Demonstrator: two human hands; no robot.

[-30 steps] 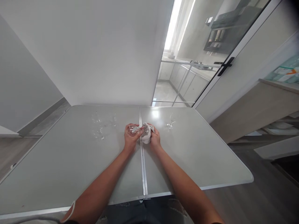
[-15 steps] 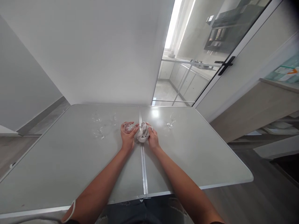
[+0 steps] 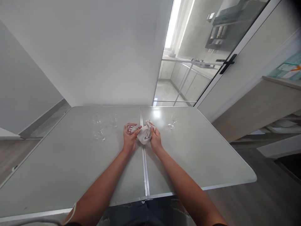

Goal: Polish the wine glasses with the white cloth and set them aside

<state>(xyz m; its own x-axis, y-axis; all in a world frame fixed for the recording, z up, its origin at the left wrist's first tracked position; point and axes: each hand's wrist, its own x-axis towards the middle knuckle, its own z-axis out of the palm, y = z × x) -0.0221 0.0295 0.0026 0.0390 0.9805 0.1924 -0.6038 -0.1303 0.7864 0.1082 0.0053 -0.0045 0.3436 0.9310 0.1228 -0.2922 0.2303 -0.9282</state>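
Note:
My left hand (image 3: 129, 138) is closed around the bowl of a clear stemmed glass (image 3: 131, 128), which lies tilted on its side above the middle of the table. My right hand (image 3: 155, 138) grips a crumpled whitish cloth (image 3: 145, 134) right beside it. The cloth covers the stem end of the glass, so that part is hidden. A second clear stemmed glass (image 3: 172, 125) stands to the right of my hands. Several transparent glass pieces (image 3: 98, 128) sit to the left, their outlines faint.
The grey folding table (image 3: 188, 157) has a metal seam (image 3: 145, 169) down its middle. A white wall (image 3: 105, 62) rises behind it. A glass door with a black handle (image 3: 227, 63) and a wooden shelf (image 3: 261, 103) are to the right.
Both hands have shifted very slightly to the right with the glass and cloth. The cloth's folds have changed, and more of it spreads toward the glass.

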